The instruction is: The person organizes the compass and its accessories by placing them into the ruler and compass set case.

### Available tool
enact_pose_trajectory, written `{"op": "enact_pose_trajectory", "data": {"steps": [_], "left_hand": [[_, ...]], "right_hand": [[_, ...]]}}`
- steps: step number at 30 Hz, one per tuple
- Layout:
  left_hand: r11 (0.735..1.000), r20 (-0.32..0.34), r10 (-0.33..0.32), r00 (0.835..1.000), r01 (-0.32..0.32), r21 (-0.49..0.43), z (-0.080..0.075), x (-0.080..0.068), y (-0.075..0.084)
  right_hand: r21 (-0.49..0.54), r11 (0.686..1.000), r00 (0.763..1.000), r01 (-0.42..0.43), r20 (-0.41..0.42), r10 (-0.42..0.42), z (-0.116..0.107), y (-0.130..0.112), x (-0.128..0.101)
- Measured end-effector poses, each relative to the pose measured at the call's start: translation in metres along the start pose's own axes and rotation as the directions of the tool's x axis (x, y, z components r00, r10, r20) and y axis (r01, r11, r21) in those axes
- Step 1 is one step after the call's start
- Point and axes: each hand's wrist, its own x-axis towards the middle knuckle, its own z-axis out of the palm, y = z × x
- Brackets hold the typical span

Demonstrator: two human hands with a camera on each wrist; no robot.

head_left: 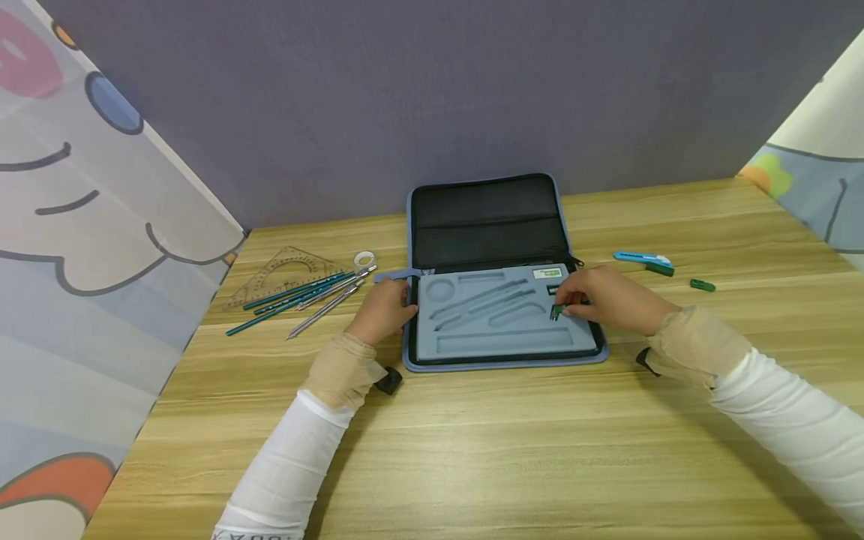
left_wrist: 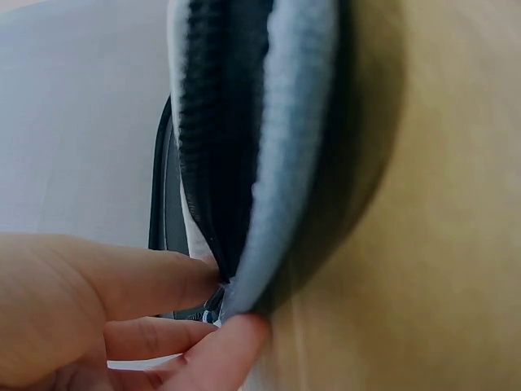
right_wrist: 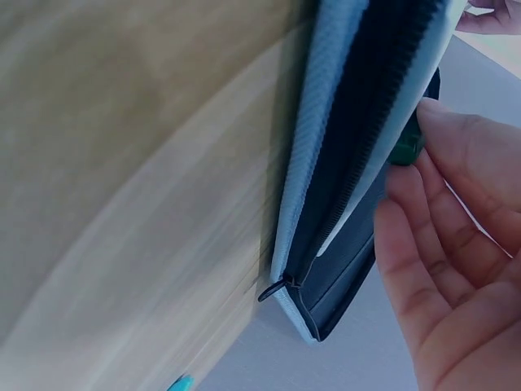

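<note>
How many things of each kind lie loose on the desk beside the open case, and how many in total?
Green pencils: 3
Silver metal tools: 2
Clear protractor set square: 1
Tape roll: 1
Blue utility knife: 1
Small green pieces on the desk: 2
Total: 10

We see a case (head_left: 499, 360) edged in blue, its lid lined black and its tray (head_left: 502, 341) grey-blue. The small piece (head_left: 556, 311) in our right hand (head_left: 607, 300) is dark green. The pencils (head_left: 297, 296) near the tabletop's (head_left: 472, 450) left edge are teal, the tabletop itself light wood grain. A bright blue cutter (head_left: 641, 259) lies toward the right edge. Our sleeves (head_left: 790, 420) are white with beige cuffs.
</note>
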Motion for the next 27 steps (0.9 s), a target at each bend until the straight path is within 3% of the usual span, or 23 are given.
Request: {"op": "enact_pose_trajectory", "data": {"steps": [27], "left_hand": [[1.000,-0.009,0.018,1.000,-0.018,-0.004,-0.0012,-0.0026,0.0013]], "right_hand": [[-0.020,1.000,1.000,0.005,-0.007,-0.005,0.0003,-0.0023,0.0008]]}}
